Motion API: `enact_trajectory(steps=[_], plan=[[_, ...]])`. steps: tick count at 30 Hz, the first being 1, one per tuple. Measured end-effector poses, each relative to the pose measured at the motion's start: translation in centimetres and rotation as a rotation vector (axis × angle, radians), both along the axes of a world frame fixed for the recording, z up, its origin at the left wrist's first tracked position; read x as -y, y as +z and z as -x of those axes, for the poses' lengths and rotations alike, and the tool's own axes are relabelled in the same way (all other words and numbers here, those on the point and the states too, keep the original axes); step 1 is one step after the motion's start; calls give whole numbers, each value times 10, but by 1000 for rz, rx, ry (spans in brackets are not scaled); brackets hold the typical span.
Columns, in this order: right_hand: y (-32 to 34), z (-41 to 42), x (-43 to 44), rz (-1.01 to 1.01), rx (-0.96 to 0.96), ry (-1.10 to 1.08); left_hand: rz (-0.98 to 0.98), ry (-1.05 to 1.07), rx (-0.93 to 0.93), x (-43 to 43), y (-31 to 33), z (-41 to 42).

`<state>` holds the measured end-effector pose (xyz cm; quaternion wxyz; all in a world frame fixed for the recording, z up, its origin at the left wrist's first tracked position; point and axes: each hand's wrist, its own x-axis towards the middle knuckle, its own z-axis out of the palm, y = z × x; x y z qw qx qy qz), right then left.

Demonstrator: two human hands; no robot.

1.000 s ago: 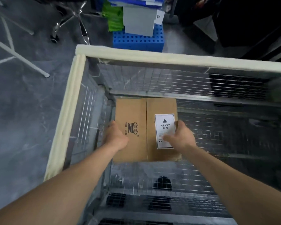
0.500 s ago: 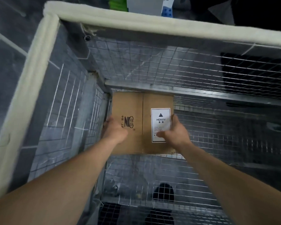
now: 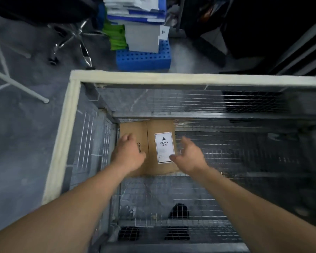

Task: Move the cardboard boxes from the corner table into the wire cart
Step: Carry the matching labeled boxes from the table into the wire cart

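head view: one box (image 3: 150, 128) lies flat in the far left corner of one cart (image 3: 171, 77), its single white "heavy" label (image 3: 164, 147) facing up. two hands hang over it: left hand (image 3: 128, 152) grip loose, fingers slightly curled, holding nothing; right hand (image 3: 188, 154) grip spread, beside the box's right edge. the left hand hides most of a printed logo (image 3: 139, 147); both hands blur, so contact cannot be told.

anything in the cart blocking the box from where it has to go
Nothing visible. The cardboard box already lies on the mesh floor of the wire cart, in its far left corner. The left hand and right hand are by it, neither gripping it.
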<state>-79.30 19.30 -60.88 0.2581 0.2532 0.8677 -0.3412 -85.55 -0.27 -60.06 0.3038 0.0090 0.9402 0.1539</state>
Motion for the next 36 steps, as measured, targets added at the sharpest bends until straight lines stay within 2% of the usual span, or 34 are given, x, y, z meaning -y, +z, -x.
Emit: enact_trajectory(steps=[6,13,20,27,36], plan=[[123,-36,-25,-143,-82,31,21,-351,-160,-31,127,-15],[279,-103,-56,-349,-216,-91,-90,-657,-371,-81,270,-50],[415,-214,-77,-578,-278,-287,-237,-952,-503,-143,397,-117],[496,-361,-92,-675,-182,-512,-353,-1225,-539,-205,476,-226],[540,-552,-71,-743,-56,-786,-486,-1484,-545,-241,516,-406]])
